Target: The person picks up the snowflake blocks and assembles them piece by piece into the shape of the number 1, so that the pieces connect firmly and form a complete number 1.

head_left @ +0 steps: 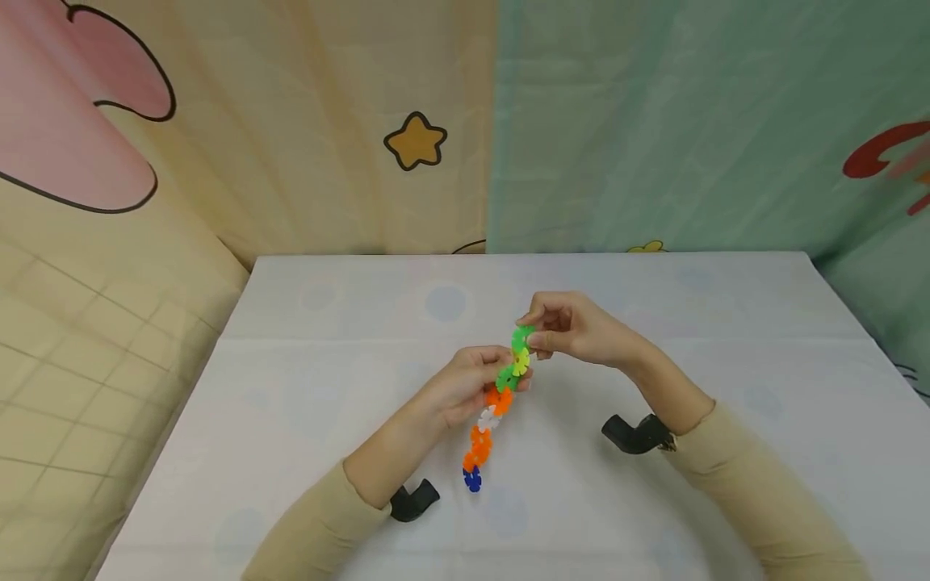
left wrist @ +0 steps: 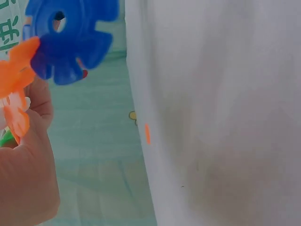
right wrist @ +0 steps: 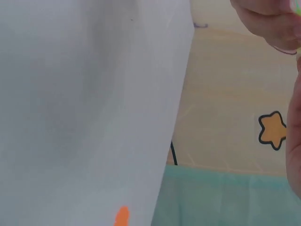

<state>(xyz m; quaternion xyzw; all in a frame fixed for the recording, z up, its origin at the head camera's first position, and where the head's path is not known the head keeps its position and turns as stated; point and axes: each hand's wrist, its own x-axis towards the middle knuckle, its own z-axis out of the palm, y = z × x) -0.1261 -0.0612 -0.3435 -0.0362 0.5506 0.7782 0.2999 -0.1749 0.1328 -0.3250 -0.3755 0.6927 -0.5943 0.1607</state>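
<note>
A chain of joined snowflake discs hangs between the hands in the head view, slanting down to the left. From the top run a light green disc, a yellow disc, a green disc, orange ones, a white disc, more orange and a dark blue disc at the lower end. My right hand pinches the top light green disc between thumb and fingers. The left hand holds the chain around the lower green disc. Close up in the left wrist view are the blue disc and an orange disc.
A white cloth-covered table lies beneath both hands. Black curved wrist mounts are by the forearms. A small orange shape shows on the white surface in the left wrist view. Printed curtains stand behind the table.
</note>
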